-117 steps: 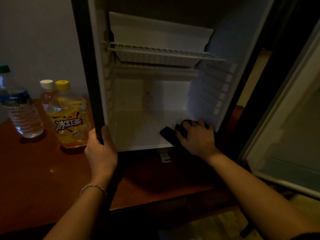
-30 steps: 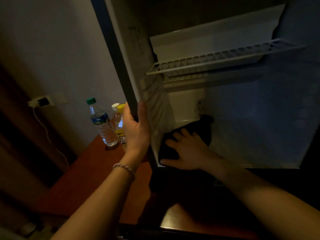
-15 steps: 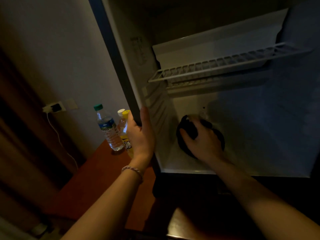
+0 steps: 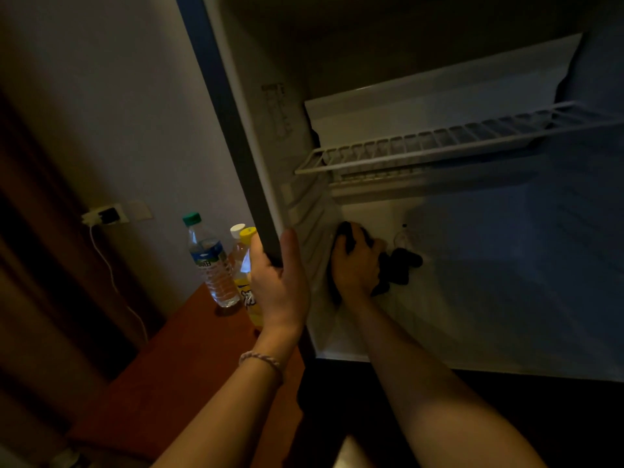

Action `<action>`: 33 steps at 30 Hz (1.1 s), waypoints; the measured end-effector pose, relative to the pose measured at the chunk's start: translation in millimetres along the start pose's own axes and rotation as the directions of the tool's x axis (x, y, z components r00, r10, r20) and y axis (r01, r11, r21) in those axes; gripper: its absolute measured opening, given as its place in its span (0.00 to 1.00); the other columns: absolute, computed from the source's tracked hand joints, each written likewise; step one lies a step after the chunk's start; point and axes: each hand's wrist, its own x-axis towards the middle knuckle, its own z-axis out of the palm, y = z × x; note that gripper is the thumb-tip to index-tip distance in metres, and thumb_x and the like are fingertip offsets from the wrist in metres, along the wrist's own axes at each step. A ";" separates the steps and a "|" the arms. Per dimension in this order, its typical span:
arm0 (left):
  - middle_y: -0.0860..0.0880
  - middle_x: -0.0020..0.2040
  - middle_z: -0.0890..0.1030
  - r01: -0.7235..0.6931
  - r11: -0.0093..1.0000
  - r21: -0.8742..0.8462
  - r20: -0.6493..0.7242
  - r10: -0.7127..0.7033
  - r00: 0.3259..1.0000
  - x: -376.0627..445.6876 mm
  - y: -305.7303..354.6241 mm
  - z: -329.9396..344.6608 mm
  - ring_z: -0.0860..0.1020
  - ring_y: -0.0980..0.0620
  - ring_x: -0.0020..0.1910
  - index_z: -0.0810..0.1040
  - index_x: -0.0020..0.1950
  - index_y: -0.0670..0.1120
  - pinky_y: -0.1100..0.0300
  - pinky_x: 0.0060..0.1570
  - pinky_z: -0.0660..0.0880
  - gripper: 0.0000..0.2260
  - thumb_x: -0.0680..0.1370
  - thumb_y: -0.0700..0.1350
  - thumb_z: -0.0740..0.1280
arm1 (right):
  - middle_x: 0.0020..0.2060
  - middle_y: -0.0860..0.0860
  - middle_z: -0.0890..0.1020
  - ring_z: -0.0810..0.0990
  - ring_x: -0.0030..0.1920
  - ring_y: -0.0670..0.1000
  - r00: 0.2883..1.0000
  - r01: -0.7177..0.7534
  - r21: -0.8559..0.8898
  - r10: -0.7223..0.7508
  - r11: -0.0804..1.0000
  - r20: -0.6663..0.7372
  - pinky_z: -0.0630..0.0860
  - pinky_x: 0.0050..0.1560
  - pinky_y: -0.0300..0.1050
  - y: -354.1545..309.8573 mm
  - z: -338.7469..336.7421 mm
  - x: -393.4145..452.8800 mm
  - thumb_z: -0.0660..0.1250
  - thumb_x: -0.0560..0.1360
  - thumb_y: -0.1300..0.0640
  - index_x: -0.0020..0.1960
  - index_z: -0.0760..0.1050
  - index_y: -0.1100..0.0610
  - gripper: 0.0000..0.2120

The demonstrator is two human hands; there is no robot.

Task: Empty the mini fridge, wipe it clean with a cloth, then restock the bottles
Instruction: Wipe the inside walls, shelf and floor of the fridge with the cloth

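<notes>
WIPE | my right hand (image 4: 354,265) has carried the bunched dark cloth (image 4: 393,266) from floor centre to the white mini fridge (image 4: 472,298) left wall | left hand (image 4: 280,285) still grips frame | three plastic bottles (image 4: 211,261) outside on table; restock pending

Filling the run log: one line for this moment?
stage: wiping | left hand: grips fridge edge | right hand: cloth at back-left corner | bottles: outside

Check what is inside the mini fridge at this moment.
Inside the mini fridge: a bare wire shelf, plus the right hand gripping a dark cloth against the lower left wall. No bottles visible. The hand hides the wall beneath it.
</notes>
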 end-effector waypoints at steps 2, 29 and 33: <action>0.46 0.35 0.77 -0.013 1.000 -0.002 -0.007 0.013 1.000 -0.6 1.1 0.7 0.76 0.49 0.30 0.73 0.50 0.58 0.52 0.30 0.73 0.12 0.78 0.65 0.62 | 0.73 0.56 0.64 0.69 0.68 0.62 0.997 -0.077 0.103 0.077 0.992 0.003 0.67 0.66 0.57 -2.8 2.1 -1.1 0.53 0.83 0.42 0.74 0.66 0.43 0.21; 0.55 0.30 0.75 0.034 0.998 -0.049 0.026 -0.033 0.999 -1.3 1.9 -1.0 0.71 0.59 0.27 0.72 0.49 0.54 0.60 0.27 0.69 0.16 0.78 0.66 0.60 | 0.53 0.52 0.81 0.79 0.55 0.50 0.977 0.056 0.542 0.065 0.838 -0.201 0.75 0.60 0.50 0.5 1.2 -67.3 0.66 0.79 0.48 0.51 0.81 0.52 0.09; 0.56 0.31 0.75 0.023 0.998 -0.052 0.028 -0.021 0.999 -0.1 -0.5 -0.4 0.71 0.60 0.27 0.72 0.49 0.54 0.62 0.28 0.69 0.15 0.78 0.65 0.61 | 0.59 0.51 0.80 0.76 0.61 0.52 0.991 0.064 0.498 0.005 0.865 -0.137 0.68 0.60 0.40 -0.4 8.2 -20.9 0.61 0.82 0.48 0.62 0.79 0.53 0.14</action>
